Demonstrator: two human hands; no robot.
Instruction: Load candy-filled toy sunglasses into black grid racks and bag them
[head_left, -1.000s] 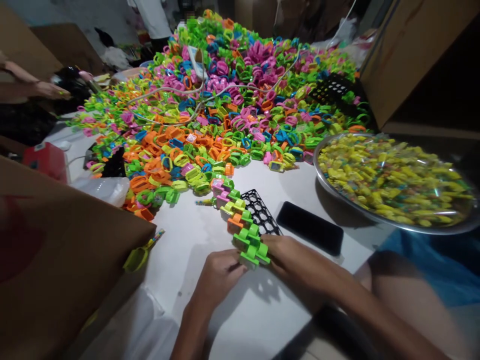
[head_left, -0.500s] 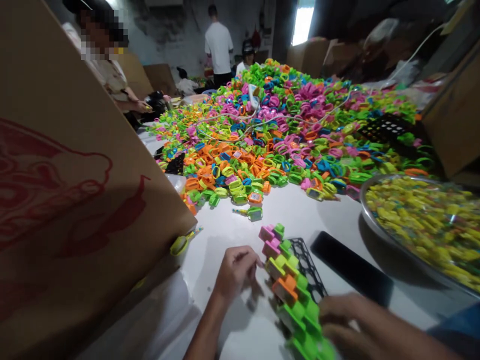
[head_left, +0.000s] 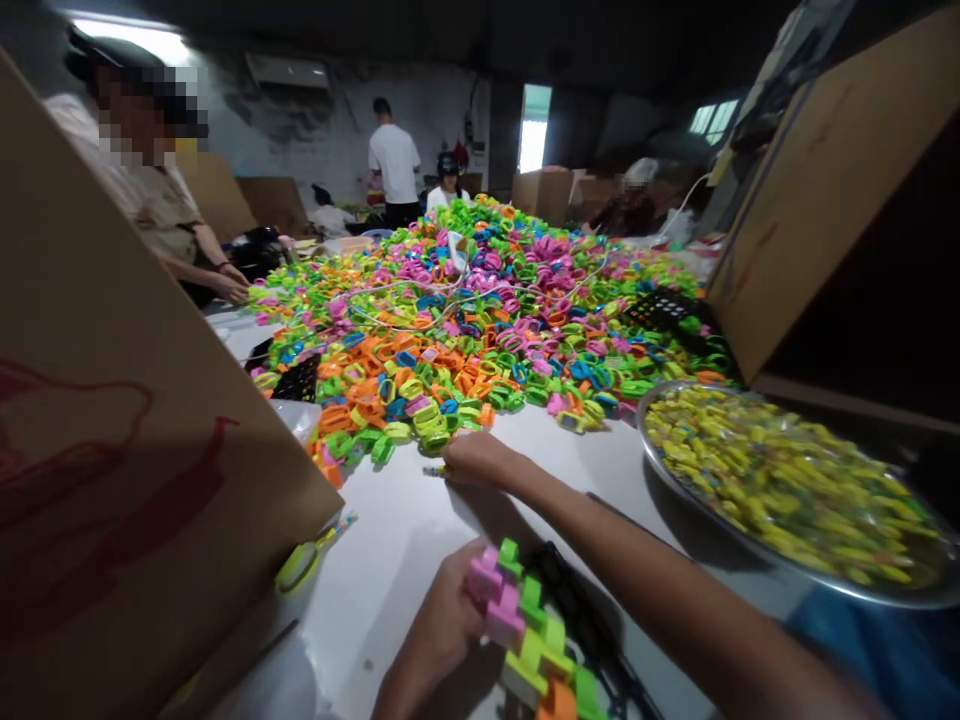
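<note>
Holding the coloured row (head_left: pixel 531 650) by its far pink end, beside the black lattice (head_left: pixel 596 630), the left grip (head_left: pixel 450 615) suits seemingly light, stiff plastic, while the right grip's (head_left: pixel 476 460) contents cannot be told.

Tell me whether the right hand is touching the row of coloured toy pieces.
Apart. The head view shows white tabletop between the right hand and the pink end of the row of coloured toy pieces.

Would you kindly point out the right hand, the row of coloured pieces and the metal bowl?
Right hand (head_left: pixel 478 461): head view, on the back of the hand.
Row of coloured pieces (head_left: pixel 531 650): head view, on a yellow piece.
Metal bowl (head_left: pixel 720 519): head view, on its near rim.
</note>
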